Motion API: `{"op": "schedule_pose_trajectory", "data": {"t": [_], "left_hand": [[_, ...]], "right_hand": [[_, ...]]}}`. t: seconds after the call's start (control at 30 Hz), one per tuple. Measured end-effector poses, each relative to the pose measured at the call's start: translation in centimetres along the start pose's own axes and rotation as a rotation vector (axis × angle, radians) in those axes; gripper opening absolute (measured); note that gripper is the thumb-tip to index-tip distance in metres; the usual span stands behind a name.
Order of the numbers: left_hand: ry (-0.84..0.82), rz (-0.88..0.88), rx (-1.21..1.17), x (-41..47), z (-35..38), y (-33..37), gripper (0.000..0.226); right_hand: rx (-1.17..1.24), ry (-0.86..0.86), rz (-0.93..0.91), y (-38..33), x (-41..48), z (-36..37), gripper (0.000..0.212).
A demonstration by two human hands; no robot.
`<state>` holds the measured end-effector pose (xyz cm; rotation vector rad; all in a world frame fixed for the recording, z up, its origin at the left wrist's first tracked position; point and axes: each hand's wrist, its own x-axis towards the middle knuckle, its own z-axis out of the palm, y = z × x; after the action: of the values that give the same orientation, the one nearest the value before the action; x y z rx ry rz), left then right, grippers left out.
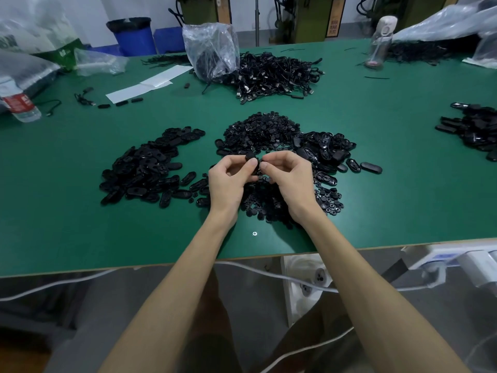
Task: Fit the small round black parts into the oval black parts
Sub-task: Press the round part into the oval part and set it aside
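Bag (pixel 211 39) holding black cables (pixel 212 63); my left hand (pixel 228 181) and right hand (pixel 290 179), fingers curled, pinch one black part (pixel 252 158).

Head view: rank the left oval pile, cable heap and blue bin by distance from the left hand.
1. left oval pile, beside the left hand.
2. cable heap, farther up the table.
3. blue bin, beyond the table.

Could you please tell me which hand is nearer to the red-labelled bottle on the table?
The left. The left hand is well to the right of the red-labelled bottle; the right hand is even farther right, just beyond the left one.
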<state>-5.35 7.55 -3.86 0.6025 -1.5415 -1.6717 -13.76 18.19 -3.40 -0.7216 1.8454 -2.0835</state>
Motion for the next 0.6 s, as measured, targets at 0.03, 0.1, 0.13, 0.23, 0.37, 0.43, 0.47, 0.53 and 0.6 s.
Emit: {"op": "schedule_pose_trajectory", "data": {"t": [0.03,0.1,0.13,0.23,0.37,0.43,0.47,0.53,0.6], "left_hand": [[0.013,0.01,0.017,0.03,-0.04,-0.01,0.011],[0.028,0.013,0.029,0.06,-0.08,-0.04,0.01],[0.029,0.006,0.022,0.02,-0.07,-0.03,0.01],[0.019,-0.007,-0.013,-0.07,0.03,0.04,0.009],[0.0,-0.005,-0.011,-0.17,0.16,0.13,0.013],[0.0,-0.006,-0.008,-0.13,0.21,0.13,0.015],[0.001,-0.008,-0.004,-0.09,0.24,0.12,0.015],[0.004,-0.017,0.002,-0.01,0.27,0.11,0.017],[0.001,-0.031,-0.004,0.01,0.33,0.11,0.02]], "right_hand": [[0.008,0.003,0.003,-0.03,-0.01,-0.02,0.01],[0.018,0.013,0.009,-0.1,-0.06,-0.03,0.01],[0.02,0.018,0.01,-0.1,-0.1,-0.02,0.01],[0.041,0.022,0.01,-0.09,-0.19,-0.03,0.008],[0.051,0.004,0.004,-0.17,-0.13,-0.12,0.018],[0.047,0.005,-0.003,-0.16,-0.1,-0.15,0.017],[0.04,0.005,-0.006,-0.15,-0.09,-0.16,0.015],[0.028,0.002,-0.01,-0.11,-0.08,-0.18,0.011],[0.016,0.001,-0.01,-0.05,-0.06,-0.22,0.008]]}}
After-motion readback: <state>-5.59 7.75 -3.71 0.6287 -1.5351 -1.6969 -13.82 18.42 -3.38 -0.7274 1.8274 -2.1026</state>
